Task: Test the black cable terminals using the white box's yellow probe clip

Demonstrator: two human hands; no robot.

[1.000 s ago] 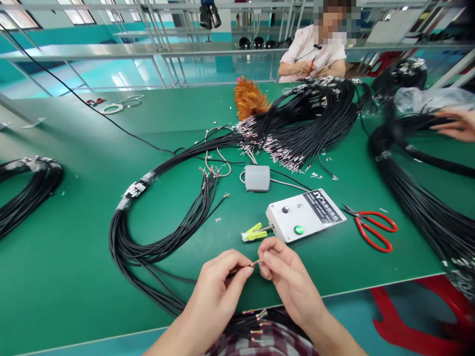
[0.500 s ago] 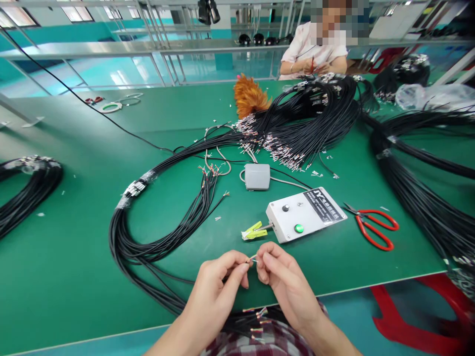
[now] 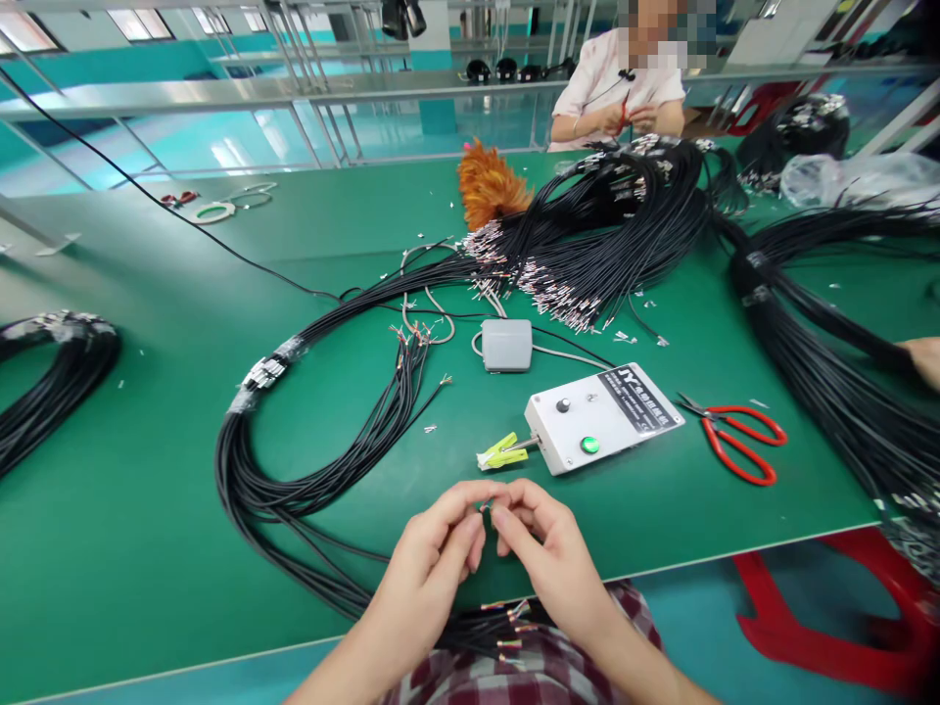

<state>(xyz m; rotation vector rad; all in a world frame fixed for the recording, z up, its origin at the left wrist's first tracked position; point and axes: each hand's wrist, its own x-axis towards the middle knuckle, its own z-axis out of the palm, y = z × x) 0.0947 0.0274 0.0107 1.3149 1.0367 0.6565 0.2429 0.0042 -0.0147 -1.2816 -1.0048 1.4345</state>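
Note:
My left hand (image 3: 441, 539) and my right hand (image 3: 540, 539) meet fingertip to fingertip above the table's front part. Both pinch the thin coloured wires (image 3: 486, 506) at a cable's end, mostly covered by my fingers. Just beyond them lies a white control box (image 3: 598, 421) with a lit green button and a yellow clip (image 3: 503, 452) on its shaft. A bundle of black cables (image 3: 294, 499) curves in from the left and passes under my left wrist. Several stripped cable ends (image 3: 510, 627) lie over my lap at the table edge.
Red-handled cutters (image 3: 734, 441) lie right of the box, a grey block (image 3: 506, 346) behind it. Large black cable heaps (image 3: 624, 245) fill the back and right. A person (image 3: 621, 93) sits opposite; another hand (image 3: 923, 360) touches the right bundle. A red stool (image 3: 829, 617) stands below.
My right hand has moved left and closed up against my left fingertips, covering most of the wires. Another person's hand has come into view at the right edge.

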